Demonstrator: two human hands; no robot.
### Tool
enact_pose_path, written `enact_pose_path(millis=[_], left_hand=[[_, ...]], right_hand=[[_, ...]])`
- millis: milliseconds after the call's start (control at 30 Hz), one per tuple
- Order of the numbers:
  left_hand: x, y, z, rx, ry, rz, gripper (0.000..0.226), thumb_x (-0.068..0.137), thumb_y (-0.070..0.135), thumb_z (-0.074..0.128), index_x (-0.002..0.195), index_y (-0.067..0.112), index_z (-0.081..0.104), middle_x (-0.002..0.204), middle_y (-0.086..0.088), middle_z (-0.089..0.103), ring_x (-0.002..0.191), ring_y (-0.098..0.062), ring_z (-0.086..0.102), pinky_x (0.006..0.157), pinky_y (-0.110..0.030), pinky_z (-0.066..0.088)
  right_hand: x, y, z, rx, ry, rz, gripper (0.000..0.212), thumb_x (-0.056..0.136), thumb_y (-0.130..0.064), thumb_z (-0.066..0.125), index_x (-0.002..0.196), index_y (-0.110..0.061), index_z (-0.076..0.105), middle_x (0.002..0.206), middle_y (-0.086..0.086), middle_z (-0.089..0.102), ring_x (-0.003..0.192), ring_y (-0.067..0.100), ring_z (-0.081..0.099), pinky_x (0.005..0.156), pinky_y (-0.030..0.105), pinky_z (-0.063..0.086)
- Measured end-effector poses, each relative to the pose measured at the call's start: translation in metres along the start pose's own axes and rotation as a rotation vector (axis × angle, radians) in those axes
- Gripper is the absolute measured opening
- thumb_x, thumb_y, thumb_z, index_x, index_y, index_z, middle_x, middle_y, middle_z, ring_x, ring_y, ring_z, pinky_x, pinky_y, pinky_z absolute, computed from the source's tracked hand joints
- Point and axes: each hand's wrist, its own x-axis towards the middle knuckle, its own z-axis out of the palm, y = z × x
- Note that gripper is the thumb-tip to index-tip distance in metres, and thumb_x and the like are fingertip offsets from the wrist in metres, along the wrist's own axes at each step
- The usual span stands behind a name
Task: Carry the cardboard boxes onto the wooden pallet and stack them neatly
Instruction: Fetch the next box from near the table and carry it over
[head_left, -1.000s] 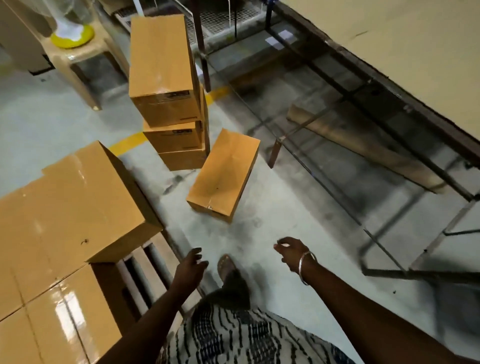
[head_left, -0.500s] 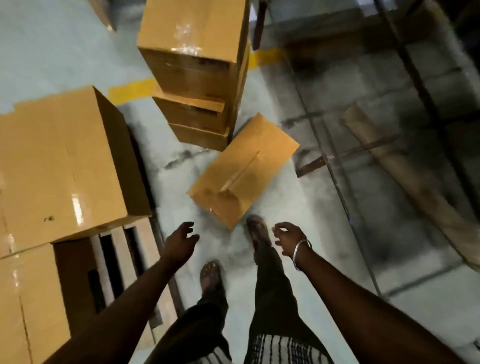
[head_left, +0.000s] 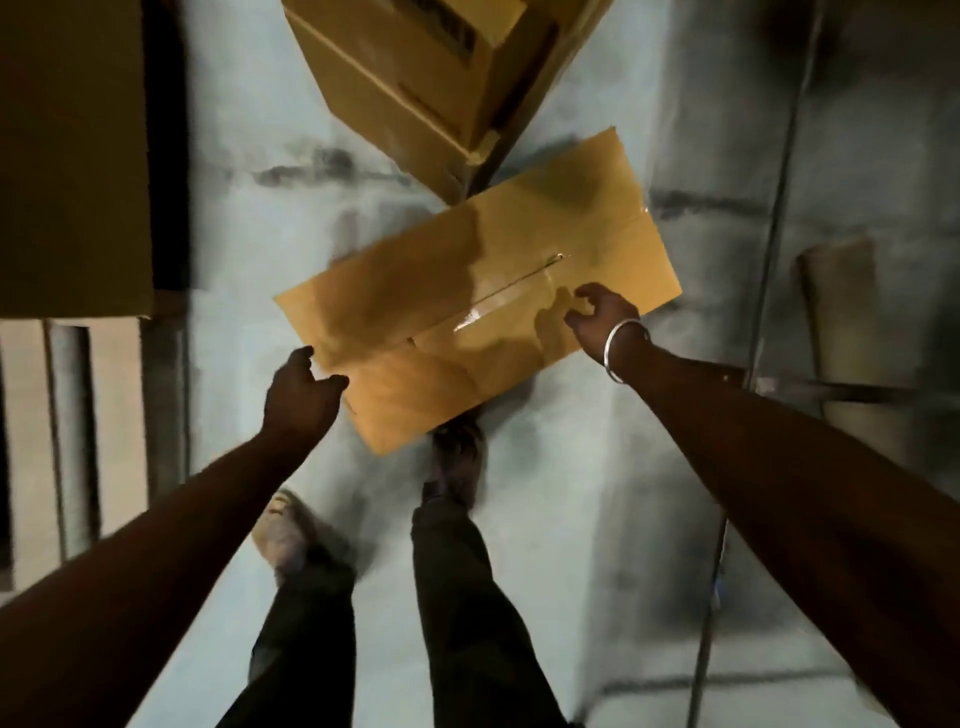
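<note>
A flat, taped cardboard box (head_left: 483, 291) lies askew on the grey floor just ahead of my feet. My left hand (head_left: 301, 397) hovers at its near-left edge with fingers loosely spread, holding nothing. My right hand (head_left: 602, 319), a metal bangle on the wrist, reaches over the box's right end with fingers slightly curled; contact is unclear. Behind the box rises a stack of cardboard boxes (head_left: 415, 78). The wooden pallet (head_left: 67, 436) shows its slats at the left edge, with a large box (head_left: 67, 156) standing on it.
My two feet (head_left: 457, 457) stand close to the box's near corner. A metal rack frame (head_left: 779, 208) runs along the right side, with a cardboard roll (head_left: 852, 322) lying under it. Bare floor lies between the pallet and the rack.
I have stepped forward and bent down, so the floor box now fills the middle of the view. Both hands have moved out to its two ends.
</note>
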Motion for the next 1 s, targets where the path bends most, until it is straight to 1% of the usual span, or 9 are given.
enact_pose_path(millis=[67, 167, 267, 367, 500, 667, 767, 900, 1000], left_hand=[[0.013, 0.0, 0.02, -0.09, 0.025, -0.028, 0.059, 0.087, 0.013, 0.067, 0.141, 0.006, 0.044, 0.131, -0.009, 0.056, 0.117, -0.027, 0.055, 0.088, -0.033, 0.044], [0.031, -0.012, 0.041, -0.202, 0.092, -0.055, 0.045, 0.078, 0.003, 0.072, 0.12, 0.003, 0.057, 0.108, -0.008, 0.062, 0.08, -0.018, 0.061, 0.059, -0.023, 0.041], [0.049, -0.028, 0.055, -0.261, 0.147, -0.09, 0.047, 0.071, 0.009, 0.077, 0.112, 0.009, 0.055, 0.113, -0.012, 0.063, 0.096, -0.03, 0.062, 0.073, -0.032, 0.045], [0.064, -0.043, 0.067, -0.332, 0.095, -0.135, 0.062, 0.064, 0.018, 0.074, 0.121, 0.015, 0.051, 0.121, -0.007, 0.061, 0.107, -0.03, 0.059, 0.086, -0.042, 0.051], [0.081, -0.055, 0.073, -0.711, 0.012, -0.235, 0.06, 0.07, 0.005, 0.066, 0.127, 0.012, 0.049, 0.119, -0.006, 0.06, 0.096, -0.028, 0.067, 0.083, -0.044, 0.059], [0.064, -0.08, 0.051, -0.816, -0.021, -0.232, 0.047, 0.076, 0.0, 0.062, 0.121, 0.01, 0.053, 0.115, -0.009, 0.065, 0.097, -0.026, 0.067, 0.073, -0.035, 0.059], [0.025, -0.101, 0.017, -0.84, 0.035, -0.281, 0.046, 0.068, 0.01, 0.065, 0.111, 0.019, 0.052, 0.103, -0.003, 0.063, 0.087, -0.026, 0.065, 0.077, -0.041, 0.058], [-0.029, -0.161, -0.039, -0.786, 0.157, -0.326, 0.038, 0.057, 0.027, 0.069, 0.089, 0.036, 0.052, 0.103, -0.007, 0.067, 0.097, -0.039, 0.066, 0.082, -0.063, 0.054], [-0.073, -0.196, -0.077, -0.901, 0.245, -0.351, 0.042, 0.059, 0.02, 0.069, 0.098, 0.032, 0.058, 0.105, -0.01, 0.068, 0.096, -0.039, 0.066, 0.075, -0.059, 0.057]], right_hand=[[0.034, 0.008, 0.001, -0.073, 0.036, -0.026, 0.053, 0.086, -0.027, 0.068, 0.135, -0.014, 0.054, 0.134, 0.015, 0.057, 0.123, 0.034, 0.053, 0.101, 0.033, 0.04], [0.071, 0.012, -0.008, -0.192, 0.076, -0.011, 0.073, 0.084, -0.036, 0.07, 0.147, -0.017, 0.037, 0.147, 0.019, 0.039, 0.134, 0.038, 0.04, 0.111, 0.039, 0.033], [0.101, 0.017, -0.021, -0.258, 0.117, 0.097, 0.098, 0.077, -0.049, 0.075, 0.154, -0.027, 0.018, 0.153, 0.023, 0.022, 0.139, 0.042, 0.032, 0.116, 0.045, 0.029], [0.127, 0.025, -0.031, -0.214, 0.123, 0.136, 0.119, 0.068, -0.048, 0.083, 0.155, -0.029, 0.005, 0.155, 0.02, 0.023, 0.14, 0.041, 0.031, 0.116, 0.048, 0.03], [0.141, 0.029, -0.035, -0.125, 0.151, 0.183, 0.112, 0.063, -0.044, 0.088, 0.149, -0.015, 0.022, 0.148, 0.014, 0.037, 0.135, 0.033, 0.041, 0.107, 0.039, 0.039], [0.094, 0.036, -0.028, -0.019, 0.202, 0.165, 0.11, 0.043, -0.07, 0.081, 0.133, -0.017, 0.048, 0.131, 0.01, 0.056, 0.118, 0.03, 0.057, 0.098, 0.038, 0.05], [0.044, 0.032, -0.023, -0.033, 0.255, 0.131, 0.111, 0.035, -0.081, 0.074, 0.125, -0.022, 0.049, 0.124, 0.011, 0.057, 0.113, 0.032, 0.057, 0.098, 0.047, 0.05], [-0.047, -0.004, -0.011, -0.061, 0.298, 0.07, 0.107, 0.036, -0.085, 0.072, 0.12, -0.025, 0.046, 0.12, 0.011, 0.058, 0.112, 0.032, 0.056, 0.098, 0.047, 0.048], [-0.117, -0.052, -0.003, -0.154, 0.297, 0.008, 0.104, 0.039, -0.087, 0.068, 0.12, -0.026, 0.044, 0.122, 0.013, 0.056, 0.112, 0.038, 0.055, 0.096, 0.049, 0.049]])
